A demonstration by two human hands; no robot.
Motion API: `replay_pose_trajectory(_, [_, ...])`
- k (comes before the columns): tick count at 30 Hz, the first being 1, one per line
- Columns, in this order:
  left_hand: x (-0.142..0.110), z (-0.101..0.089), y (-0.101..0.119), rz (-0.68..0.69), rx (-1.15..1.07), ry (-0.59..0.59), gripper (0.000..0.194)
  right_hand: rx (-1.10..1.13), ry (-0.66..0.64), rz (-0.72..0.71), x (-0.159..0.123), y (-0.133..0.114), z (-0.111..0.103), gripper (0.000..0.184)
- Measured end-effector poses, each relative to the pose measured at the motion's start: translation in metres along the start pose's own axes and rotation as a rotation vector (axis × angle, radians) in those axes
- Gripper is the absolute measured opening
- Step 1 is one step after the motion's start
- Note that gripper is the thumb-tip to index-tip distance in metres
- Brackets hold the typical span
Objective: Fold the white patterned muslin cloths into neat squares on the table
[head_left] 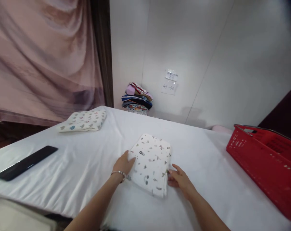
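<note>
A folded white cloth (150,163) with small grey and brown prints lies flat on the white-covered table in front of me. My left hand (124,166), with a bracelet at the wrist, grips its left edge. The thumb lies on top and the other fingers are partly hidden along the side. At the right edge, the fingertips of my right hand (180,181) touch the folded layers, the fingers apart and slightly bent.
Another folded printed cloth (85,121) lies at the table's far left, behind a long black flat object (26,163). A red plastic basket (265,163) stands on the right. Stacked folded fabrics (137,99) sit beyond the table's back edge, by a wall with paper labels (169,87).
</note>
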State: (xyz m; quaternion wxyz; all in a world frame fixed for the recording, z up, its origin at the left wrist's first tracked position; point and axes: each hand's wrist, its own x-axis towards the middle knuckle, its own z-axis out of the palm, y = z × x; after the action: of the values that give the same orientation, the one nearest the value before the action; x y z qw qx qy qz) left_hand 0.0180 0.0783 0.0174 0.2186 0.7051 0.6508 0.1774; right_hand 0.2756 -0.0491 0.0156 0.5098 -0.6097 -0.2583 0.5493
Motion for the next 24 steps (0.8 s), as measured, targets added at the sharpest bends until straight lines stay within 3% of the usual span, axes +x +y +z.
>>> replay_pose_trajectory(7, [0.021, -0.014, -0.001, -0.072, -0.199, -0.231, 0.049, -0.180, 0.003, 0.000, 0.000, -0.010, 0.011, 0.076])
replay_pose_trajectory(14, [0.020, -0.017, -0.010, -0.099, -0.593, -0.455, 0.045, -0.371, 0.116, -0.215, 0.006, 0.002, 0.022, 0.076])
replay_pose_trajectory(20, [-0.012, 0.005, 0.000, -0.130, -0.926, -0.654, 0.046, -0.228, 0.224, -0.225, 0.008, -0.009, -0.004, 0.078])
replay_pose_trajectory(24, [-0.030, 0.016, 0.001, -0.118, -0.774, -0.715, 0.047, -0.298, 0.306, -0.147, 0.006, -0.008, -0.026, 0.075])
